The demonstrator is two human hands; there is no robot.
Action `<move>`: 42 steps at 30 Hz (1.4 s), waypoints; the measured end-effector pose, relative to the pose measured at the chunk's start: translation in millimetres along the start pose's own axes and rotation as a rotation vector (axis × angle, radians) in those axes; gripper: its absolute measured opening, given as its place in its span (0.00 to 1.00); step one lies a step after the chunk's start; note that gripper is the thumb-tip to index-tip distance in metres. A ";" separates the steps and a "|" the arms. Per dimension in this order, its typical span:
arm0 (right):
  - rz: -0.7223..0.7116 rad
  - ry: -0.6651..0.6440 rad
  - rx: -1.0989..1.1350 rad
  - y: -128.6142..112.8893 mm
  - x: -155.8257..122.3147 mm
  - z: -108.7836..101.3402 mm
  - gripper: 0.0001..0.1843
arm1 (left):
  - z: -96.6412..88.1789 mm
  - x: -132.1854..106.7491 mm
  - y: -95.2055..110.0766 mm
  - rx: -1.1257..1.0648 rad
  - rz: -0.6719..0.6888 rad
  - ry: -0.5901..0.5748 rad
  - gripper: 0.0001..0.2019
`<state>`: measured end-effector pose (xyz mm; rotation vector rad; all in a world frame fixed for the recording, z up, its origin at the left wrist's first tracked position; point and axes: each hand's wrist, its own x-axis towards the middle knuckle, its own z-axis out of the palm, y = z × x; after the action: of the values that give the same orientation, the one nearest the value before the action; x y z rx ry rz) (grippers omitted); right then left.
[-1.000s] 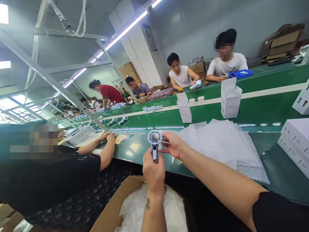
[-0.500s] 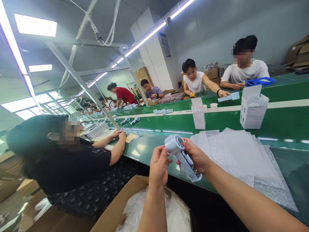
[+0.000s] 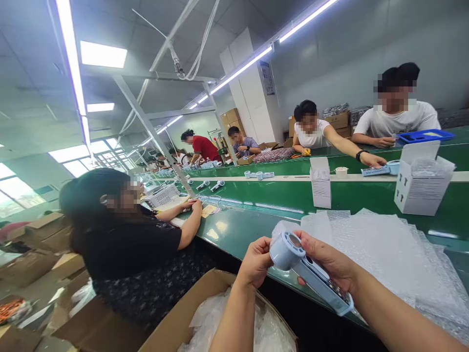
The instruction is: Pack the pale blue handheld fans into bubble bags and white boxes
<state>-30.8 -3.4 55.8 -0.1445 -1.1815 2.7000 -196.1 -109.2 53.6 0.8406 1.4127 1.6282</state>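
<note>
Near on the left is the open cardboard box (image 3: pixel 183 313). My left hand (image 3: pixel 254 264) and right hand (image 3: pixel 326 259) have closed fingers on the pale blue handheld fan (image 3: pixel 315 278) — now turned lengthwise, held over the green tabletop (image 3: pixel 238 230), beside the bubble-wrap bags (image 3: pixel 388 259) on the right.

Left hand (image 3: pixel 254 264) and right hand (image 3: pixel 326 259) grip a pale blue handheld fan (image 3: pixel 311 278) above the near edge of the green table (image 3: pixel 234 230). Bubble-wrap bags (image 3: pixel 381 259) lie on the table beside the fan; a cardboard box (image 3: pixel 220 303) of clear plastic sits below that edge.
</note>
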 end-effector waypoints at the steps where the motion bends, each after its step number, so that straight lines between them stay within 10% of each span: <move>1: 0.025 0.021 -0.030 0.4 -3.2 -0.6 0.23 | -1.5 -1.1 0.3 0.115 0.055 0.061 0.14; 6: 0.099 0.152 -0.159 11.3 -8.6 3.9 0.24 | 8.0 -13.4 1.8 0.714 0.544 0.463 0.05; 14: 0.032 0.292 -0.152 12.2 -13.9 14.0 0.25 | 22.6 -35.7 -5.9 1.175 1.252 0.435 0.13; 23: -0.025 0.334 -0.099 6.8 -20.9 7.9 0.19 | 44.1 -45.6 -42.4 1.009 0.814 0.619 0.13; 30: 0.002 0.375 -0.014 12.1 -29.9 12.6 0.12 | 52.2 -52.0 -19.1 0.830 0.910 0.531 0.10; 37: 0.028 0.242 0.109 19.3 -62.3 3.0 0.25 | 60.5 -56.5 -6.9 0.966 0.982 0.242 0.11; 42: -0.013 0.414 -0.013 22.9 -72.4 -4.4 0.31 | 70.8 -64.3 -6.6 1.092 1.109 -0.046 0.14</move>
<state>37.6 -30.9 36.8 -0.6577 -1.0634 2.4805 -103.6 -134.0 59.3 2.6084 1.9374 1.3528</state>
